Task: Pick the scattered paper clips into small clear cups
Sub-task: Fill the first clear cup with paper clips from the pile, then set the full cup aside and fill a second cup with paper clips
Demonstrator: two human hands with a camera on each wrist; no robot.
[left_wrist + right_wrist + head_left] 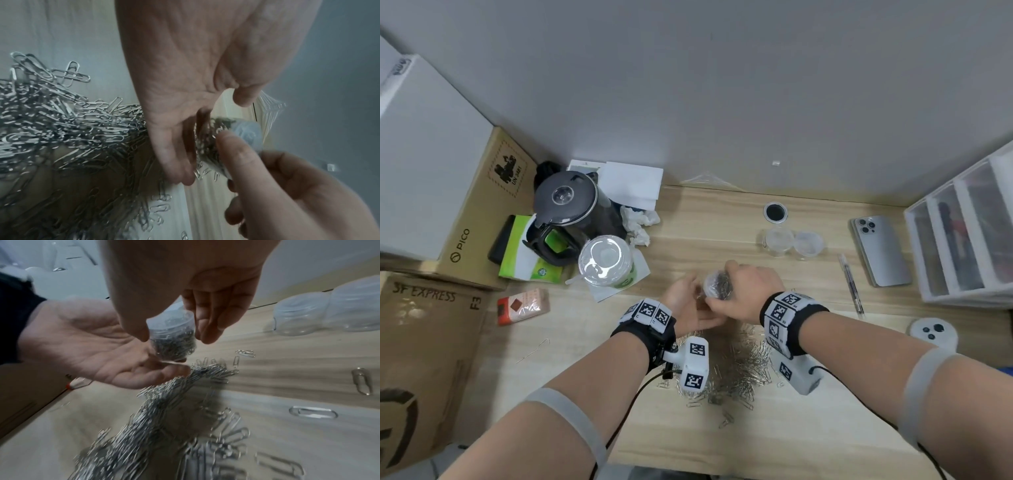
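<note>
The right hand (pixel 748 287) grips a small clear cup (pixel 171 335) from above, thumb on one side and fingers on the other; the cup is packed with paper clips and held off the worktop (pixel 722 222). The left hand (pixel 690 305) lies palm up just beneath and beside it, fingers loosely spread and nearly straight, their tips at the cup's base, grasping nothing. Directly below both wrists a dense heap of silver paper clips (pixel 736 373) covers the worktop, with single clips strewn round its edges. Beyond the right hand, well apart, two more clear cups (pixel 791 241) stand side by side. Farther to that hand's outer side lie a pen (pixel 852 284) and a phone (pixel 880 250).
</note>
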